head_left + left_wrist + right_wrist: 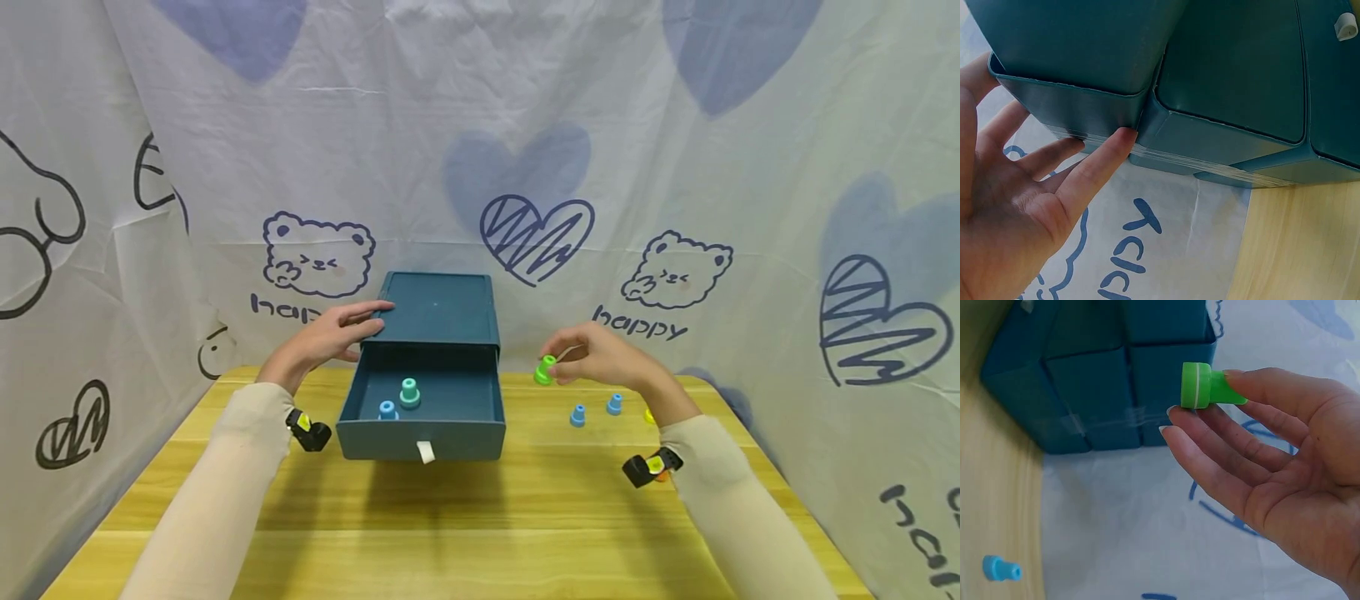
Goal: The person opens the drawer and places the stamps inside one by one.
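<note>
A dark teal drawer box (438, 304) stands on the table, its top drawer (420, 439) pulled out. Inside lie a teal-green stepped peg (409, 393) and a blue stepped peg (387, 409). My left hand (327, 336) rests against the box's upper left edge; the left wrist view has its fingers spread and fairly straight along the side. To the right of the drawer, my right hand (592, 357) pinches a bright green stepped peg (1196, 385) by its narrow end, between thumb and fingers, above the table.
Two blue pegs (577, 415) (615, 404) stand on the wooden table (450, 550) below the right hand. A yellow peg (649, 416) and something orange (662, 477) are partly hidden by the right wrist. A white printed cloth (420, 108) hangs behind and at both sides.
</note>
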### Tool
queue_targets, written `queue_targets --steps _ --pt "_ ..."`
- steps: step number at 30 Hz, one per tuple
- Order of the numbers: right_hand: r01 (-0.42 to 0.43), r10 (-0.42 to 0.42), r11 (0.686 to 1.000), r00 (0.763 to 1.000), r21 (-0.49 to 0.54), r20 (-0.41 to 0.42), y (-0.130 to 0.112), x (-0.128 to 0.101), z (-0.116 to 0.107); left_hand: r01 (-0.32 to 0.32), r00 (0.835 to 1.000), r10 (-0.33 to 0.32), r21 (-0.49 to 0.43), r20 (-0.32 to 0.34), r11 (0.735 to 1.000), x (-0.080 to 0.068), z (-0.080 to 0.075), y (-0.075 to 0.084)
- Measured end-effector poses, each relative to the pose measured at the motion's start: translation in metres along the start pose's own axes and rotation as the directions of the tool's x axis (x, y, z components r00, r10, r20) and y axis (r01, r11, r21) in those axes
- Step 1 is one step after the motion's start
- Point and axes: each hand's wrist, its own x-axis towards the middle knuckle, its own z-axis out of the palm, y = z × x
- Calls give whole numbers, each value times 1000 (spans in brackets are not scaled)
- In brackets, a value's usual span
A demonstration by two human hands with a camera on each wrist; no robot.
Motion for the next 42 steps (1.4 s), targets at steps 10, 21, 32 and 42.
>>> queue_targets --steps 10,21,32,42 --pt "35 -35 999 999 -3 34 -29 11 2 -7 1000 7 8 -8 1000 0 1 0" --pt "42 -40 999 997 -25 73 -53 22 5 -13 1000 12 6 1 1000 0 0 -1" --pt "76 -70 996 990 -45 119 -69 33 15 0 1000 0 6 -2 1000 0 0 0" --pt "82 -64 991 985 -109 157 -78 46 27 2 1000 -2 4 1 1000 0 0 -1"
